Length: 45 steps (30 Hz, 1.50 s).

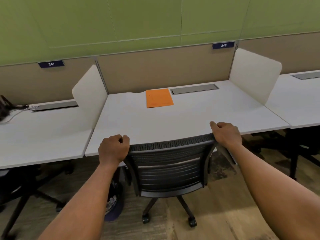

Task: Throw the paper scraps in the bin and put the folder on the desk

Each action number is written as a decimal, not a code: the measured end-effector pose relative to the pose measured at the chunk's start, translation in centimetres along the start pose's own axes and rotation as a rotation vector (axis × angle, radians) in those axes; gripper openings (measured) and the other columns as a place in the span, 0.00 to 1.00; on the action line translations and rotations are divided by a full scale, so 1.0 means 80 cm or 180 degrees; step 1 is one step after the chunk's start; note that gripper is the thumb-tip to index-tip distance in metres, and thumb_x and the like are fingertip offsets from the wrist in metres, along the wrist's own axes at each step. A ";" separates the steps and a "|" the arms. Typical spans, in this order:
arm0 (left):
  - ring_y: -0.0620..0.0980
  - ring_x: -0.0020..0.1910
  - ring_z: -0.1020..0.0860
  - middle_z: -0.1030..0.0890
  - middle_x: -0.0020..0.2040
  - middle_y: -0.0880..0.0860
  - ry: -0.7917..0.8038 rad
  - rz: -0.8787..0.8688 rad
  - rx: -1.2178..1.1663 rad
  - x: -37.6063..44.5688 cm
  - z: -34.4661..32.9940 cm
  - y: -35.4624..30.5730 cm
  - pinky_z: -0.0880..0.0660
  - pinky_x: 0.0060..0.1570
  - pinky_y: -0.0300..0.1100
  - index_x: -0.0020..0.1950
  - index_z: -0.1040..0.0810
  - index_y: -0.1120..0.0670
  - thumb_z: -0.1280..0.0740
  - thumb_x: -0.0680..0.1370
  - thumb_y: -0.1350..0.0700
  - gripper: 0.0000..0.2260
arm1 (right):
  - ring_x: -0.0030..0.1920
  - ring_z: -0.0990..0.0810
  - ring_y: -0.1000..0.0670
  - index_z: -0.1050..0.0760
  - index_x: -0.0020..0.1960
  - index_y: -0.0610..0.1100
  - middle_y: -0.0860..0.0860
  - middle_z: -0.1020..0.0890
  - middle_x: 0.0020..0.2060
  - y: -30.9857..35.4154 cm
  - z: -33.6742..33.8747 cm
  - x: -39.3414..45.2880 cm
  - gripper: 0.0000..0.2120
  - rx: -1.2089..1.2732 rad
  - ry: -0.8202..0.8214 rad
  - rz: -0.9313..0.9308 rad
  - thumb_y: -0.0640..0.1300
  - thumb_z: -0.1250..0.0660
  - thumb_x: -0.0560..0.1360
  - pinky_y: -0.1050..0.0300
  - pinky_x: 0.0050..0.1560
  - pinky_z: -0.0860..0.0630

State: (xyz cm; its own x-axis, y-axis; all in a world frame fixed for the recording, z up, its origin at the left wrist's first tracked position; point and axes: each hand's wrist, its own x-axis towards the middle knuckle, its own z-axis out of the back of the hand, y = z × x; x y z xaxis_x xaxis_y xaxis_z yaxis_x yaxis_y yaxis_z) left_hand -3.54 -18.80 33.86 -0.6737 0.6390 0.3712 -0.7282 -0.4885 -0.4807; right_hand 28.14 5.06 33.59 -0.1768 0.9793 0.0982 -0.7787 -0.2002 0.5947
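Observation:
An orange folder lies flat on the white desk, near its back edge beside a grey cable hatch. A dark mesh office chair stands at the desk's front edge. My left hand grips the left top corner of the chair's backrest. My right hand grips the right top corner. A dark bin with crumpled paper scraps inside stands on the floor under the desk, partly hidden by my left forearm.
White side screens stand at both ends of the desk. The neighbouring desk on the left carries a phone and cables. Another desk adjoins on the right. Chair bases stand under both. The floor is wood-patterned.

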 end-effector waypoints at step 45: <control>0.53 0.55 0.21 0.18 0.59 0.53 0.0707 0.0162 0.1220 0.152 -0.051 -0.018 0.29 0.52 0.46 0.66 0.23 0.51 0.50 0.81 0.38 0.26 | 0.53 0.20 0.47 0.22 0.59 0.50 0.52 0.17 0.55 0.103 -0.033 0.145 0.36 -0.0604 0.0508 0.1184 0.75 0.53 0.72 0.51 0.50 0.27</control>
State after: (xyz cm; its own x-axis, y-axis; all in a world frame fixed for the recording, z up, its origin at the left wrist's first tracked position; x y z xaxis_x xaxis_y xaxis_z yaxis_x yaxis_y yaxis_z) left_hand -10.18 -7.89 35.83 -0.6971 0.7001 0.1549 -0.7170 -0.6809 -0.1492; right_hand 18.05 14.66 37.50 -0.5449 0.8260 0.1444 -0.7386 -0.5543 0.3837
